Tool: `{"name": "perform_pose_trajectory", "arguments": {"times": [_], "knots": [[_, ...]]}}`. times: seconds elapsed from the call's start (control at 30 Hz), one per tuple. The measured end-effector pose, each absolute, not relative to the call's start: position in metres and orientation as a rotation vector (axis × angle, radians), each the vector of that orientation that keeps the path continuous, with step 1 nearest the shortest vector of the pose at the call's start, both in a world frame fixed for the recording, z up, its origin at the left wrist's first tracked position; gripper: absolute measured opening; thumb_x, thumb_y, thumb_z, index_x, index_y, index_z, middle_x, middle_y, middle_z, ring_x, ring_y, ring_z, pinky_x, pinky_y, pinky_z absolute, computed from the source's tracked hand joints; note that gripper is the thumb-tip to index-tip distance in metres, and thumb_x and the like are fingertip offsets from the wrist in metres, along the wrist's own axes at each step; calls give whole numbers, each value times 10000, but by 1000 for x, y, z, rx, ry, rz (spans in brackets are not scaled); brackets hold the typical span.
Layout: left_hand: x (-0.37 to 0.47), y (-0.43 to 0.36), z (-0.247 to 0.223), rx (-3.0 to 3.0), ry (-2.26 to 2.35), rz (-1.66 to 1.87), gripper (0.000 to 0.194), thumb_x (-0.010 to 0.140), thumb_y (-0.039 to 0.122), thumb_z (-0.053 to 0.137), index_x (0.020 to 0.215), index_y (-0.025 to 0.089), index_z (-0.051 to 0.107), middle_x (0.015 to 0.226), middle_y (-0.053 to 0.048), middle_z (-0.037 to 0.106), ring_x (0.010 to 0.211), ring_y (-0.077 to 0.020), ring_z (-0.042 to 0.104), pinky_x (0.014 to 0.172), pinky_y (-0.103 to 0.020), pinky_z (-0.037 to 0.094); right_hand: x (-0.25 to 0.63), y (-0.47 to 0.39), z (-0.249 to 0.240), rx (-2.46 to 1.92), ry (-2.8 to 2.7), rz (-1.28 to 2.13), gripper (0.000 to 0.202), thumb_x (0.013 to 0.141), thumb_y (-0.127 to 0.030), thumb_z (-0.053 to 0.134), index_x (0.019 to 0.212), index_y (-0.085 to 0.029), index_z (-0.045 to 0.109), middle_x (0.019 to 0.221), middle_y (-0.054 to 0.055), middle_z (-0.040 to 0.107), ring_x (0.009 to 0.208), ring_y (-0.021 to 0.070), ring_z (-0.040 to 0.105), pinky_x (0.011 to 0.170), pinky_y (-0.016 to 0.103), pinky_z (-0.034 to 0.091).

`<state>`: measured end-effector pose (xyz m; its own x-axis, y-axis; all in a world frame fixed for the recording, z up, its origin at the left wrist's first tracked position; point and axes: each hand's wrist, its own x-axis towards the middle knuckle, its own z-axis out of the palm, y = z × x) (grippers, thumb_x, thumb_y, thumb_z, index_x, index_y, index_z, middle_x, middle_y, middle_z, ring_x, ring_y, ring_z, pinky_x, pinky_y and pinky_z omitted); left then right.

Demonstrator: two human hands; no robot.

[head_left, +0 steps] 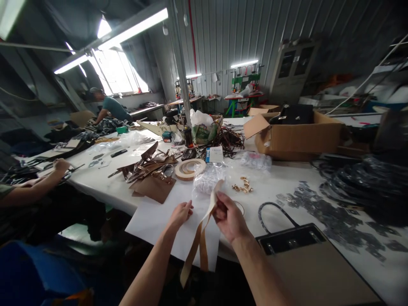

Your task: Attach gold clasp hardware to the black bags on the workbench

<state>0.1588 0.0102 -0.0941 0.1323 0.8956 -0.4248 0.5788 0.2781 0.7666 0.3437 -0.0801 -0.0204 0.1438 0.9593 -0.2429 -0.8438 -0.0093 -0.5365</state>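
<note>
My right hand (230,216) pinches a long tan and cream strip (193,251) near its upper end. Below the fingers the strip folds into two tails that hang past the table's front edge. My left hand (181,214) is a little to the left, apart from the strip, its fingers curled together; whatever they may hold is hidden. Beneath both hands lies a white sheet (153,227). Just beyond are a clear plastic bag (208,178) and a cream tape roll (186,174). Small gold-coloured metal fittings (244,186) lie past my right hand.
Brown leather pieces (154,187) are piled at left. A bag panel with a handle (314,259) lies at right, near scattered grey pieces (331,216) and black wrapped coils (363,182). Behind stands a cardboard box (296,138). A co-worker's hand (60,165) is at far left.
</note>
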Motion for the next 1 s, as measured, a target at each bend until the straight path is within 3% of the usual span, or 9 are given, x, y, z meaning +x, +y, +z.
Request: {"name": "perform_pose_trajectory", "arguments": {"times": [0.13,0.23,0.33,0.4,0.5,0.6,0.77,0.87,1.0], "knots": [[158,-35,-54,1307,1037,663,686,986,713,411,1174,134,728,1226,-160,729,1190,-293,654,1052,-427,485,336,-135,-14,-856,-771,1347,250,863,-412,799,810,-191,693,796,-12,600,683,95,543,614,202,474],[153,-85,-25,1273,640,835,579,960,643,574,1245,164,732,1308,-161,700,1253,-340,620,1118,-492,437,327,-167,-12,-954,-1073,1194,186,947,-402,708,896,-226,734,1111,40,654,1022,185,639,901,287,529],[145,-127,-10,1371,607,988,230,895,375,779,1030,194,819,1189,-115,741,1305,-331,579,1170,-473,382,315,-189,-16,-953,-1235,1158,155,987,-349,662,1102,-276,737,1264,52,643,1229,228,615,1073,350,499],[136,-147,-8,1351,588,1129,127,891,326,788,910,208,830,1078,-96,756,1314,-316,568,1188,-474,361,306,-200,-25,-887,-1340,1190,273,993,-305,654,1263,-304,689,1357,63,621,1273,235,611,1066,354,526],[119,-169,-6,1169,510,1283,176,887,414,789,869,241,811,955,-69,752,1235,-286,614,1118,-470,440,291,-214,-46,-807,-1528,1135,337,1010,-209,611,1321,-325,672,1278,53,692,1140,196,696,935,282,592],[97,-185,8,918,428,1431,206,846,480,818,814,285,760,781,0,699,979,-202,675,915,-355,543,277,-227,-70,-769,-1650,964,369,1013,-128,566,1294,-327,698,1162,32,754,1046,172,739,901,248,606],[59,-193,51,597,232,1712,173,834,381,856,878,332,696,714,101,653,723,-62,602,673,-143,459,260,-249,-101,-781,-1747,872,325,994,-145,592,1250,-309,710,1115,26,773,1007,176,762,885,239,630],[51,-193,61,581,212,1781,221,821,334,874,903,321,670,710,113,638,718,-49,578,683,-127,434,252,-255,-99,-866,-1756,876,476,960,-260,683,1426,-297,600,1328,76,704,1191,233,707,1011,314,603],[69,-197,47,632,453,1709,289,878,501,789,848,271,616,594,68,479,631,-102,472,641,-196,417,240,-243,-68,-904,-1673,1008,757,913,-397,751,1584,-291,416,1554,113,529,1427,315,517,1166,477,479]]}}
